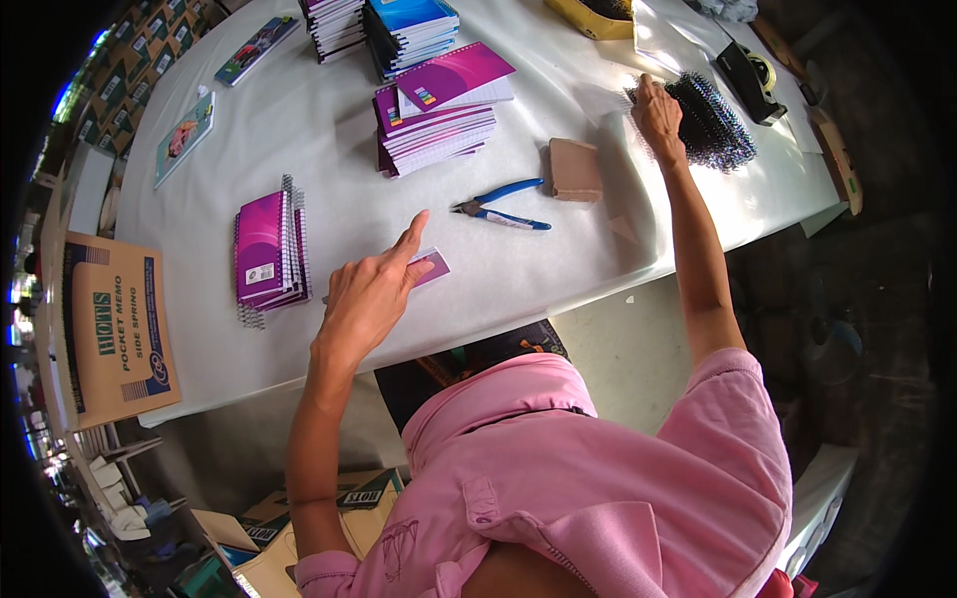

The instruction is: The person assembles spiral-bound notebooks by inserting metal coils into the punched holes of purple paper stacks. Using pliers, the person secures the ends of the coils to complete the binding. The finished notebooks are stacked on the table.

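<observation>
My left hand [371,289] rests over a small purple notebook [431,267] that lies flat near the table's front edge. Its index finger points forward and the thumb stands apart over the cover; the other fingers are partly hidden. At the right, my right hand [658,118] reaches to the left side of a heap of dark spiral binding coils [713,120]. Its fingers are pinched together, with thin coil wire showing beside them. Blue-handled cutting pliers [503,206] lie between the hands, next to a brown block [575,169].
Spiral-bound purple notebooks [267,249] are stacked at left. A purple notebook pile [439,125] and blue notebooks [411,35] stand farther back. Two loose covers [185,140] lie far left. A yellow container [593,18], tape dispenser [750,82] and cardboard box [120,329] edge the table.
</observation>
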A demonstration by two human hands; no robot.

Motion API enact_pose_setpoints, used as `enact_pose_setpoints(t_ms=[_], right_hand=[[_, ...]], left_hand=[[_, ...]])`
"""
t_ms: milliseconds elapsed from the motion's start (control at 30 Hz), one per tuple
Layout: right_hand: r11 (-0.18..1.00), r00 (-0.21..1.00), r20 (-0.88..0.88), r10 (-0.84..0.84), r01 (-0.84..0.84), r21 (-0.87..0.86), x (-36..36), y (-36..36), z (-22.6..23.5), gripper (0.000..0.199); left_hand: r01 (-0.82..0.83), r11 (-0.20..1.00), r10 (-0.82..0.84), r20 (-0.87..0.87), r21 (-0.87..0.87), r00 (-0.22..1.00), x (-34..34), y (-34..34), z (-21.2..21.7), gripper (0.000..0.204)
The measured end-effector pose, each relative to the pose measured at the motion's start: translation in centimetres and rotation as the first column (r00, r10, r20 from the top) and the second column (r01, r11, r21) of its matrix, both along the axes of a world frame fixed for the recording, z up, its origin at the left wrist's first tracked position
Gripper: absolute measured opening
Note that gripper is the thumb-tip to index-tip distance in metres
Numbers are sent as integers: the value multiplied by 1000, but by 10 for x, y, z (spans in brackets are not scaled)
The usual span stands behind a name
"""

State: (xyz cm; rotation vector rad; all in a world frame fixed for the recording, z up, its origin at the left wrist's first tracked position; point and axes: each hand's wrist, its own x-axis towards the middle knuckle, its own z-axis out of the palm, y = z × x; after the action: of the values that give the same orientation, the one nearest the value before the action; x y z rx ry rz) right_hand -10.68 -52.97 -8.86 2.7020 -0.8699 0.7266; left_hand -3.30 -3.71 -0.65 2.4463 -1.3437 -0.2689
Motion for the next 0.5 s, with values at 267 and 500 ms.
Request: enact_pose_setpoints(t_ms=[267, 500], right_hand=[[674, 790, 280, 546, -612, 413, 3, 116, 65, 27], [-33, 609, 462, 645, -582, 813, -6, 273, 64, 20]], left_hand=[[-30, 1000, 30, 74, 1, 997, -3, -2, -8, 56], [-52, 995, 46, 74, 84, 996, -5, -6, 0, 53]])
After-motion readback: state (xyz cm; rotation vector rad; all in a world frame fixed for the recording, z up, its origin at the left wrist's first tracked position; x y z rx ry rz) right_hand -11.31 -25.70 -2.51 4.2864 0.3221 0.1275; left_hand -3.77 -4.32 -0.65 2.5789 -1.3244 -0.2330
